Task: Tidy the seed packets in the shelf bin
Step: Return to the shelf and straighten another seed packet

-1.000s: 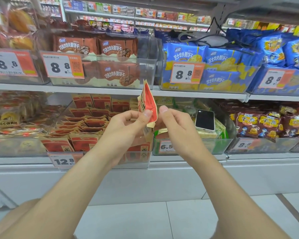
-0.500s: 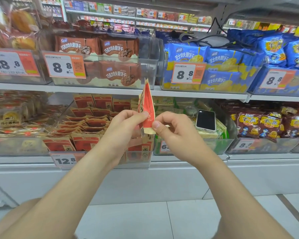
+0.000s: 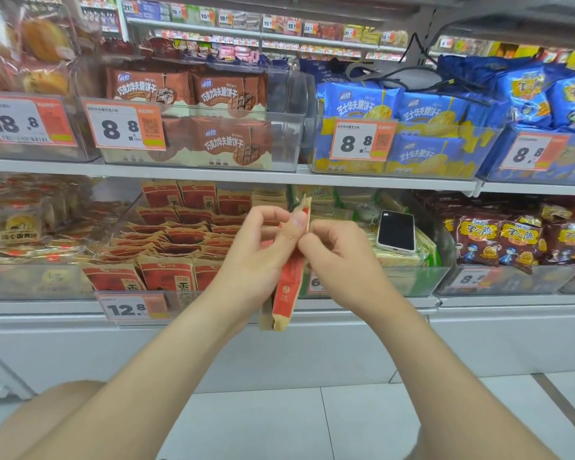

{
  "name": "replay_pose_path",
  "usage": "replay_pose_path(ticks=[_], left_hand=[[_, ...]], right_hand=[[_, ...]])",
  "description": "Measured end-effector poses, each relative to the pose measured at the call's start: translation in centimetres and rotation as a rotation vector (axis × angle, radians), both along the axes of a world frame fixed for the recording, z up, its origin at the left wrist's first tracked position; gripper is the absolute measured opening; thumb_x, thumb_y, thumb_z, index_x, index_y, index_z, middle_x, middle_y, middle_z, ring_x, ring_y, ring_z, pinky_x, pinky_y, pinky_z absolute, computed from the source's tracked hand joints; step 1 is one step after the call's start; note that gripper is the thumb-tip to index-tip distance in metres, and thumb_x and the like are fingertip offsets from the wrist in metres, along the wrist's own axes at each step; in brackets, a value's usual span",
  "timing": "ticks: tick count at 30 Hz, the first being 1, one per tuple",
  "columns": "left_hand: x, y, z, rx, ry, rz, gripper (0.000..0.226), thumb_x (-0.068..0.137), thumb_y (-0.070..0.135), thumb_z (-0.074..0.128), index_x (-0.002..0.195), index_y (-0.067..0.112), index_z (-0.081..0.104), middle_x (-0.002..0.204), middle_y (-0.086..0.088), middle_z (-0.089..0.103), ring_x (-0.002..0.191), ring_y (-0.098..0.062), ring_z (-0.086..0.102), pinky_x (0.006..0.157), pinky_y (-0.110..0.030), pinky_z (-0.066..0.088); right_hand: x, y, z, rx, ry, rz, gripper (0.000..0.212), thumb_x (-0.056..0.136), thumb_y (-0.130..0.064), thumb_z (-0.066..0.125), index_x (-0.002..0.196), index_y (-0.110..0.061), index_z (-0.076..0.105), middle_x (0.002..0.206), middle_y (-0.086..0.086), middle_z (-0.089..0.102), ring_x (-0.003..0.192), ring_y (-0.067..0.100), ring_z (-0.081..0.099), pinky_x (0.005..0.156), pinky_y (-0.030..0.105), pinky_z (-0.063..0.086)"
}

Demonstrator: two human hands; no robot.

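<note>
Both hands are raised in front of the lower shelf (image 3: 512, 303). The left hand (image 3: 256, 257) grips a red-and-tan seed packet (image 3: 287, 280), with its fingers curled behind the packet and its thumb pressed on the near edge. The right hand (image 3: 342, 260) pinches the same packet near its top, and its remaining fingers are curled.

We see the packet upright and edge-on. Its top rises just above the thumbs and its lower end hangs below the hands, in front of the shelf's front lip. It is held in the air, outside the clear shelf bin (image 3: 186, 298), which sits behind and to the left of the hands.

In that bin we note further seed packets (image 3: 176, 237). The front row stands upright, while those behind lie tilted and overlapping. A price tag reading 12.8 (image 3: 127, 308) hangs on the bin's front.

In the neighbouring bin (image 3: 422, 280) to the right, a phone (image 3: 396, 231) lies dark face up on cream-and-green packets (image 3: 395, 260).
</note>
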State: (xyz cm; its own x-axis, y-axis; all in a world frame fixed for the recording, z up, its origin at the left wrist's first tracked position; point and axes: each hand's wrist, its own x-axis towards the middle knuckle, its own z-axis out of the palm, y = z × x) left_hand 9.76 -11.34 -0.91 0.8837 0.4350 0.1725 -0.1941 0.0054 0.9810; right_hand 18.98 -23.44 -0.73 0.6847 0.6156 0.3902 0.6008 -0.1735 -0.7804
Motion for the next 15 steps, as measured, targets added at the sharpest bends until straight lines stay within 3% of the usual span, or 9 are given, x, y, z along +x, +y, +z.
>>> replay_pose_path(ticks=[3, 5, 8, 11, 15], left_hand=[[0.0, -0.7, -0.4, 0.032, 0.016, -0.018, 0.038, 0.100, 0.050, 0.065, 0.122, 0.019, 0.061, 0.102, -0.009, 0.072, 0.074, -0.009, 0.069, 0.064, -0.024, 0.054], [0.0, -1.0, -0.5, 0.081, 0.041, -0.024, 0.027, 0.106, 0.047, 0.061, 0.118, 0.024, 0.062, 0.102, -0.007, 0.072, 0.078, -0.011, 0.067, 0.070, -0.029, 0.054], [-0.1, -1.3, -0.7, 0.086, 0.085, -0.016, 0.024, 0.113, 0.041, 0.050, 0.110, 0.020, 0.062, 0.089, -0.001, 0.066, 0.078, -0.012, 0.061, 0.076, -0.035, 0.050], [-0.1, -1.3, -0.7, 0.069, 0.102, -0.029, 0.028, 0.116, 0.038, 0.045, 0.105, 0.016, 0.059, 0.090, -0.009, 0.060, 0.082, -0.022, 0.055, 0.079, -0.045, 0.044], [-0.2, -0.8, -0.6, 0.010, 0.122, -0.043, 0.026, 0.116, 0.032, 0.045, 0.103, 0.013, 0.058, 0.084, -0.009, 0.060, 0.069, -0.018, 0.058, 0.064, -0.033, 0.049]], right_hand=[[0.8, 0.1, -0.3, 0.082, -0.032, -0.109, 0.041, 0.103, -0.043, 0.048, 0.074, -0.015, 0.056, 0.068, 0.008, 0.060, 0.068, 0.031, 0.063, 0.065, 0.056, 0.056], [1.1, 0.1, -0.2, 0.152, 0.050, -0.135, 0.039, 0.106, -0.043, 0.048, 0.078, -0.020, 0.060, 0.070, 0.007, 0.064, 0.072, 0.035, 0.069, 0.067, 0.059, 0.060], [1.0, -0.2, 0.3, 0.233, 0.250, -0.081, 0.032, 0.112, -0.025, 0.054, 0.089, -0.010, 0.069, 0.075, 0.013, 0.065, 0.071, 0.032, 0.068, 0.063, 0.056, 0.064], [1.0, -0.4, 0.4, 0.238, 0.293, -0.031, 0.032, 0.113, -0.021, 0.053, 0.091, -0.003, 0.069, 0.079, 0.016, 0.067, 0.073, 0.026, 0.066, 0.065, 0.050, 0.061], [0.7, -0.3, 0.5, 0.251, 0.295, -0.020, 0.032, 0.113, -0.020, 0.053, 0.092, -0.001, 0.068, 0.080, 0.013, 0.069, 0.074, 0.023, 0.066, 0.064, 0.037, 0.059]])
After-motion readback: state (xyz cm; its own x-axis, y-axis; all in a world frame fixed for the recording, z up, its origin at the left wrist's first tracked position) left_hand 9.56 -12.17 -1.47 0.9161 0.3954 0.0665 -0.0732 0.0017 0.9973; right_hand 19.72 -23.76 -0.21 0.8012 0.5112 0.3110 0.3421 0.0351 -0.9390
